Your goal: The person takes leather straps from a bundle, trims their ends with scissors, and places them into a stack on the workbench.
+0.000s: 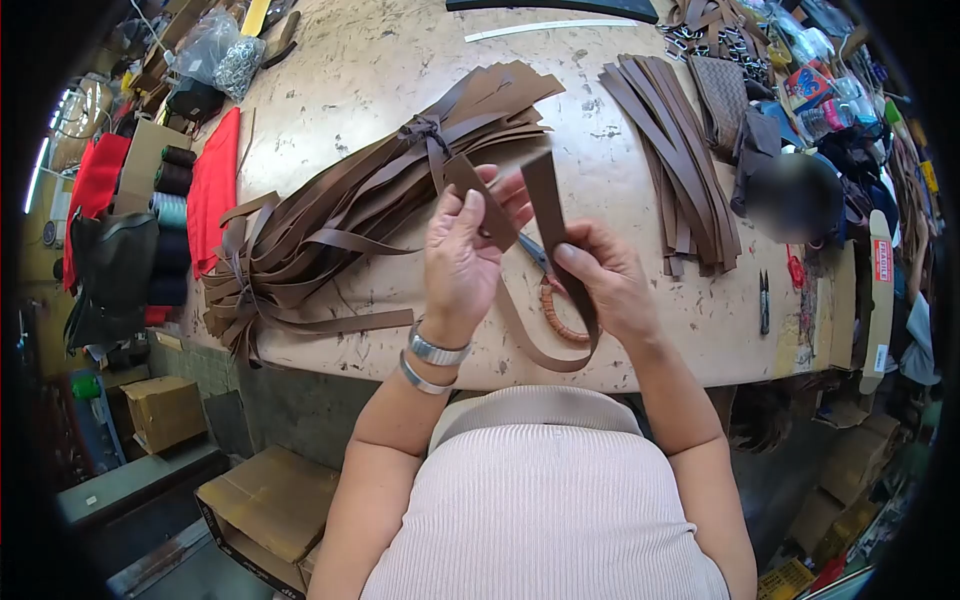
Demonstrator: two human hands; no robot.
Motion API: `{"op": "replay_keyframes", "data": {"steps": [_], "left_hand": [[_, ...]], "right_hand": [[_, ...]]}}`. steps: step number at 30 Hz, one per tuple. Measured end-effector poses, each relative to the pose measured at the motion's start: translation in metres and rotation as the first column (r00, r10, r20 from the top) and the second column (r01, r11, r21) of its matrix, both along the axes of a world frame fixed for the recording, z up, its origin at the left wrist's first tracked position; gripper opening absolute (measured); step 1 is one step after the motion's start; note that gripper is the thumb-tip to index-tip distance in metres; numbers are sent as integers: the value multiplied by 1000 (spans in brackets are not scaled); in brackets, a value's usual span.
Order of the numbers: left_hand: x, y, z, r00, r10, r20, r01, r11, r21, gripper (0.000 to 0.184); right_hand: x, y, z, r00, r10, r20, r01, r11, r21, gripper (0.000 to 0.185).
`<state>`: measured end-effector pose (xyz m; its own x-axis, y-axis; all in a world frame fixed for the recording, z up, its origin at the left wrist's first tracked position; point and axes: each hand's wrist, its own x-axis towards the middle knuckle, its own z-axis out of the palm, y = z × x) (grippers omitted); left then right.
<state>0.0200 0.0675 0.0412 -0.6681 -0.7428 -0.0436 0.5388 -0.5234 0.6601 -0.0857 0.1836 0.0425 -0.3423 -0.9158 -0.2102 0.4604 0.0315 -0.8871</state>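
Observation:
My left hand (pixel 465 250) pinches a brown leather strap (pixel 478 205) between thumb and fingers, its end slanting up past the thumb. My right hand (pixel 605 280) grips a length of brown strap (pixel 543 200) that stands upright. Below my hands the strap hangs in a loop, and both lengths look like one strap. Partly hidden behind it lie scissors (pixel 562 318) with a wrapped orange-brown handle. A large tied bundle of brown straps (pixel 330 210) lies to the left of my left hand. Another pile of straps (pixel 680 165) lies beyond my right hand.
The worktable (pixel 580 110) has dark scuffs. Thread spools (pixel 172 207) and red cloth (pixel 215 190) are at its left edge. A pointed tool (pixel 764 302) lies at right, near bags and metal buckles (pixel 710 45). A cardboard box (pixel 270 500) stands below at left.

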Motion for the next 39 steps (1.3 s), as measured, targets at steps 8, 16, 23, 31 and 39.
{"op": "replay_keyframes", "data": {"steps": [8,16,23,31,39], "left_hand": [[-10,2,-3,996,83,-26,-85,993,-82,25],[-8,-23,-2,917,374,140,-222,769,-600,34],[-5,-27,-2,903,360,235,-179,811,-557,26],[-8,-27,-8,874,433,222,-202,738,-644,24],[-8,-26,-6,855,458,244,-204,729,-654,21]], "right_hand": [[15,-22,-15,950,-22,-313,-20,991,-130,12],[11,-22,-9,955,-38,-294,35,999,-17,8],[10,-23,-23,942,-38,-334,37,999,-11,12],[7,-23,-17,910,-37,-413,52,998,23,15],[7,-22,-17,914,-26,-406,43,999,32,17]]}}
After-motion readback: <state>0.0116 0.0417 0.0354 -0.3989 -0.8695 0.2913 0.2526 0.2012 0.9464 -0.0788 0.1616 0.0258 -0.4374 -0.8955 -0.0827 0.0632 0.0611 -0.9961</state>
